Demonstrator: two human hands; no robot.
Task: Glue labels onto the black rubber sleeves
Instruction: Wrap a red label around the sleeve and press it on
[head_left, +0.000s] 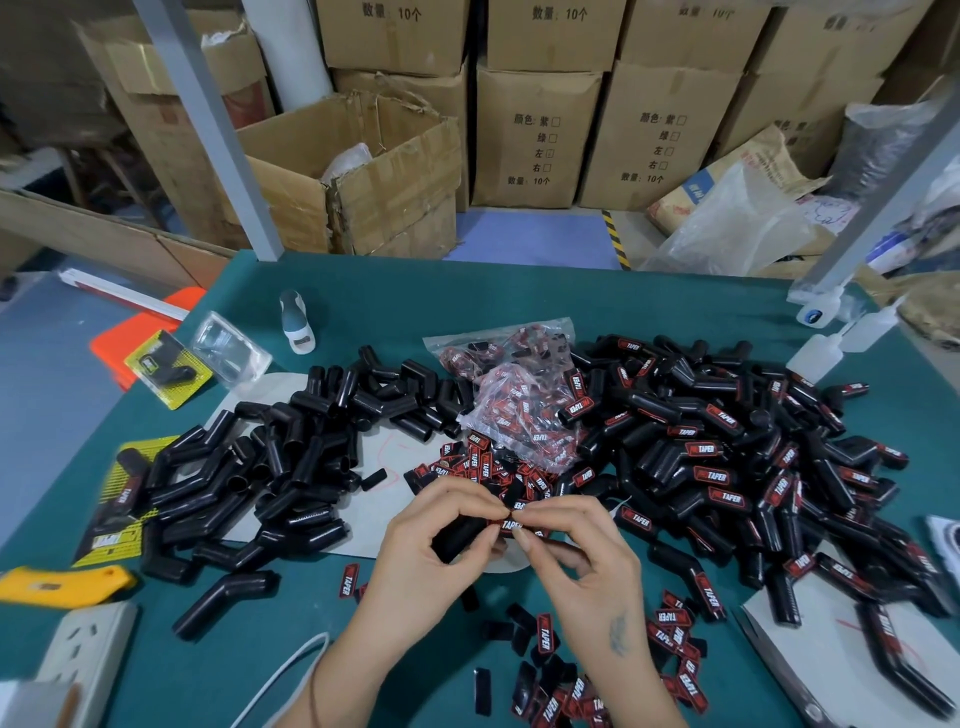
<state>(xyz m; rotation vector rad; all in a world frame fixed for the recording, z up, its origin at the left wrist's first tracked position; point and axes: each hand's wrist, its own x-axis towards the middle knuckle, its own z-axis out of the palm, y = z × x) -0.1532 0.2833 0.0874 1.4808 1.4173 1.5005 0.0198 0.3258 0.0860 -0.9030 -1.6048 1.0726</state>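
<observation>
sleeve (457, 535) gripped by left hand (421, 551) | label (511, 522) pinched by right hand (576, 556), just right of sleeve's upper end (long axis slanted up-right)

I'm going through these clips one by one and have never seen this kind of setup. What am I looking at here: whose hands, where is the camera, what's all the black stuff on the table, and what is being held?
There is no machine here. One camera, worn on a person's head, looks forward and down at their two bare hands over a green table.

The left hand grips a black rubber sleeve. The right hand pinches a small red and black label at the sleeve's end.

To the left lies a pile of plain sleeves. To the right lies a pile of labelled sleeves. Loose labels lie just beyond the hands, and more are near the bottom edge. Clear bags of labels sit in the middle. Squeeze bottles, which may hold the glue, stand at the far right. Cardboard boxes are stacked behind the table.
</observation>
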